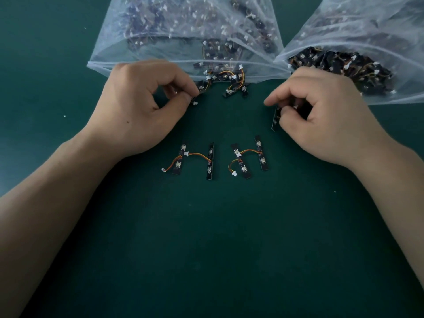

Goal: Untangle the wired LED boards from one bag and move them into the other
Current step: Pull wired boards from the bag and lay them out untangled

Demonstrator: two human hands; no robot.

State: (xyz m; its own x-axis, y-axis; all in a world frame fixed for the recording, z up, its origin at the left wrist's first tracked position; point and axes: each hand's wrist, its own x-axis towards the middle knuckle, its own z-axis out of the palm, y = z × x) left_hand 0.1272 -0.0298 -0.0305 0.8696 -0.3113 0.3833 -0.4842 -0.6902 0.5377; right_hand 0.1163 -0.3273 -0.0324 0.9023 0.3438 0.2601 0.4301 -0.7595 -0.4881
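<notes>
Right hand (pixel 321 115) pinches one black LED strip board (pixel 274 119), left hand (pixel 140 104) another; likely light and stiff, so hold edges, not thin orange wires (pixel 199 154).

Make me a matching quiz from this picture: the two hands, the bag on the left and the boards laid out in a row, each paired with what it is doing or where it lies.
1. left hand
2. right hand
3. left bag
4. row of boards

A. lies on the green mat, nearer the person than both hands
B. pinches a board at the tangle
C. tangled boards spill from its mouth
D. holds a lone board away from the tangle

Pairs: 1-B, 2-D, 3-C, 4-A
</notes>
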